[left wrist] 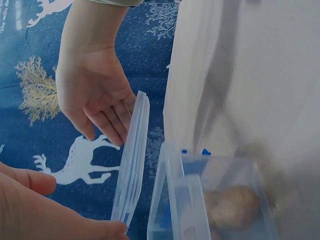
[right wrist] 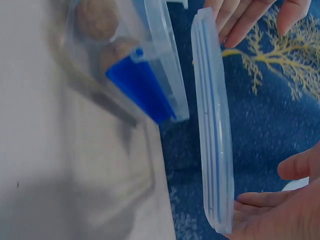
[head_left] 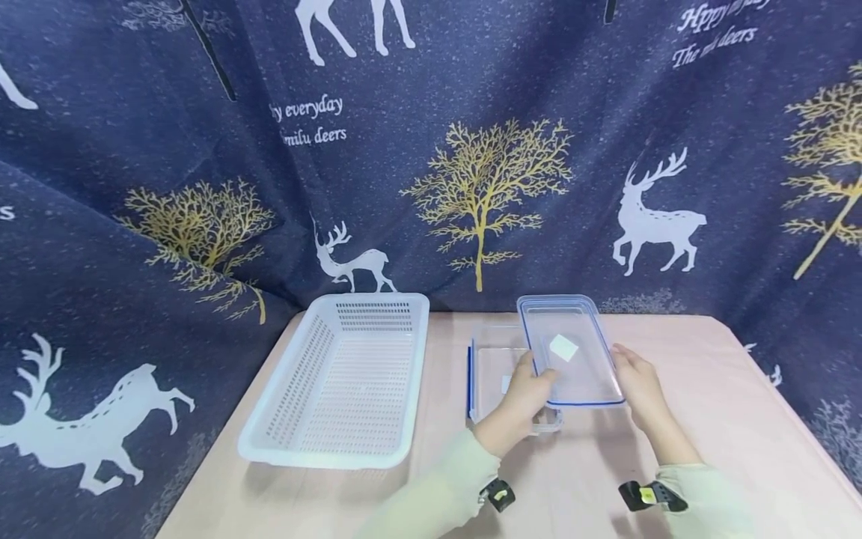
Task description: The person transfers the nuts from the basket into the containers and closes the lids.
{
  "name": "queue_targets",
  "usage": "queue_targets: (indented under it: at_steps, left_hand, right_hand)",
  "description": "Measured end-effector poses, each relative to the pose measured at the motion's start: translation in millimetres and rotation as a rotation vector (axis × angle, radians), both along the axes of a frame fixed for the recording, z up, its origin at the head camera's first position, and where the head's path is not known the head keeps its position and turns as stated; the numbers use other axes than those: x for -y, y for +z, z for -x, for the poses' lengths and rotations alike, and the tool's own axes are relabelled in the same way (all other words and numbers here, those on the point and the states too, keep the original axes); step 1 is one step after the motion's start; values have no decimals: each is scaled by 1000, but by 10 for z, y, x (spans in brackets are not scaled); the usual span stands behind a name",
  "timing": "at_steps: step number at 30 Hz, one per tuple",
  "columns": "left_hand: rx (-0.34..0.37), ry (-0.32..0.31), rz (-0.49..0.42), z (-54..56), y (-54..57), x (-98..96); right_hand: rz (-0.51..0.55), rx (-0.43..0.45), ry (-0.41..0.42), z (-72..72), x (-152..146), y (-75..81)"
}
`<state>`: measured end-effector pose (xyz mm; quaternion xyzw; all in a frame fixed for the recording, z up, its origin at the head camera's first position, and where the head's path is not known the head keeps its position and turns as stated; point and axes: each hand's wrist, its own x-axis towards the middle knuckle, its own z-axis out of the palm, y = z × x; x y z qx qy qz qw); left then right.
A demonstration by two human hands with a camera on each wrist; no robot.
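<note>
A clear plastic lid (head_left: 586, 374) with a blue seal line and a white sticker is held raised above the table, between both hands. My left hand (head_left: 521, 397) holds its left edge; my right hand (head_left: 640, 385) holds the opposite edge. Below and partly behind the lid, a clear food container (head_left: 488, 404) stands on the table, a blue locking flap (right wrist: 140, 87) hanging at its side. Inside it are round brown things (right wrist: 97, 20), whose kind I cannot tell. The wrist views show the lid edge-on, apart from the container's rim.
To the left stands a white perforated plastic basket (head_left: 411, 382). A pale pink cloth covers the table (head_left: 444, 449). Behind the table hangs a dark blue curtain (head_left: 572, 247) printed with deer and trees.
</note>
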<state>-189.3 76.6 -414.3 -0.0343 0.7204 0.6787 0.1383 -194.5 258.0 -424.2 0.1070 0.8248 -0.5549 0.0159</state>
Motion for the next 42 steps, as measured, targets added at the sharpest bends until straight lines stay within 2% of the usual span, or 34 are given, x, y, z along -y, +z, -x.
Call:
queue_targets:
  at_steps: [3, 7, 13, 19, 26, 32, 36, 42]
  left_hand:
    - [-10, -9, -51, 17, -15, 138]
    - [-35, -3, -72, 33, -17, 320]
    - [-106, 66, -45, 74, -60, 473]
    - [-154, 113, -10, 102, -85, 529]
    - [-263, 221, -29, 158, -1, 540]
    - [-300, 292, -56, 192, 30, 549]
    - [-336, 327, -57, 222, 11, 570]
    - [-390, 342, -68, 254, 19, 594]
  right_hand:
    - [9, -12, 31, 23, 108, 12]
    - [18, -31, 53, 46, 253, 21]
    - [47, -55, 54, 80, 442, 13]
    - [56, -102, 6, 107, 555, 60]
    - [70, -220, -60, 157, 655, 101]
    - [113, -246, -127, 185, 762, 90]
    - [135, -263, -118, 192, 800, 94]
    - [201, -286, -25, 185, 812, 117]
